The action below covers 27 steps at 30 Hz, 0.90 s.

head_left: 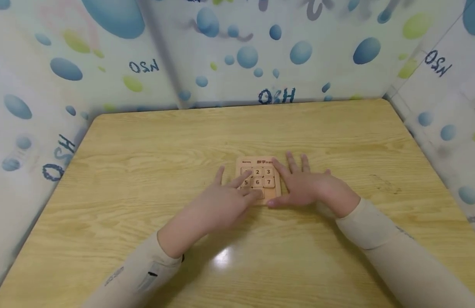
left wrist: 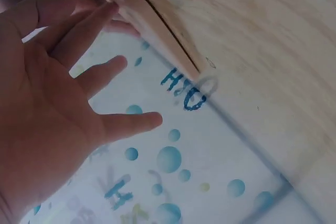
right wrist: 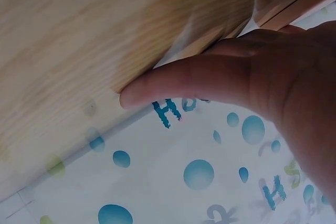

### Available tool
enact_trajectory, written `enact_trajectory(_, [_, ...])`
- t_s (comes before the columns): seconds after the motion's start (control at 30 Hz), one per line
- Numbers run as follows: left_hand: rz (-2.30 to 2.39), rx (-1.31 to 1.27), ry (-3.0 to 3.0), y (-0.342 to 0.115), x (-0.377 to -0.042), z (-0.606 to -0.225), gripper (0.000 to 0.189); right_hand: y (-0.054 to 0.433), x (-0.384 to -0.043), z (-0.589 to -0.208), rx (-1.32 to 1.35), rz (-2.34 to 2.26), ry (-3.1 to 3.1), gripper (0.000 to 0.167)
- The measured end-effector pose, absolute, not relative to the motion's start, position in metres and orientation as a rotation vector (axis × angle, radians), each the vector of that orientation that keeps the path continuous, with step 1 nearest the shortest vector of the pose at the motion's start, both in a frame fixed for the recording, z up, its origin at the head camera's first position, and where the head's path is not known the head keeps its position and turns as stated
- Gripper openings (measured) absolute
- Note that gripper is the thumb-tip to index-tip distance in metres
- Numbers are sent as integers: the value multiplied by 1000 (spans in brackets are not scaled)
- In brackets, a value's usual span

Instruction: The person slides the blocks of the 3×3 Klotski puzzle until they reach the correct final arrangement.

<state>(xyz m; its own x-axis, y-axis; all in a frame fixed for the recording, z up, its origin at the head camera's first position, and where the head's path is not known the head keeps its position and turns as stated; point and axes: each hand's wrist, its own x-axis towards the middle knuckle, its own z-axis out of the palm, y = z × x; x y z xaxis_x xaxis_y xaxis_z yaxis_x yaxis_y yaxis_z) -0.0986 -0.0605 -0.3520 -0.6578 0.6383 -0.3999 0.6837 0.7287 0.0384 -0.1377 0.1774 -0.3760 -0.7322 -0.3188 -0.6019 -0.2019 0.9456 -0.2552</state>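
Observation:
A small wooden number slide puzzle point(head_left: 247, 158) lies on the table in the head view, with square numbered tiles such as the 6 tile point(head_left: 257, 182) and the 3 tile point(head_left: 268, 172). An uncovered slot shows at its lower right. Over its left side reaches my left hand point(head_left: 222, 204), fingers spread and fingertips on the tiles, hiding part of the left column and bottom row. My right hand point(head_left: 302, 187) rests along the right edge, thumb at the lower corner and index finger near the upper one. The left wrist view shows the board point(left wrist: 144, 19) edge-on beside the fingertips.
The wood-grain table point(head_left: 164, 145) reaches to walls on the back and both sides. Blue and green drops and H2O lettering pattern the back wall point(head_left: 230, 25). Light-coloured sleeves cover both forearms.

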Motion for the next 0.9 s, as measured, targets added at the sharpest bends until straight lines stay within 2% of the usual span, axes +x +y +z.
enact_trajectory(0.3, [9, 1062, 2470, -57, -101, -357, 64, 177, -139, -375, -374, -241, 2405, 130])
enact_trajectory(0.5, [-49, 949, 2583, -81, -106, -354, 72, 178, -140, -377, -363, -224, 2413, 132])
enact_trajectory(0.73, [-54, 1014, 2600, -104, -93, -353, 62, 178, -139, -378, -353, -237, 2405, 133])
enact_trajectory(0.9, [-22, 1055, 2558, -101, -88, -356, 58, 177, -138, -378, -358, -238, 2416, 132])
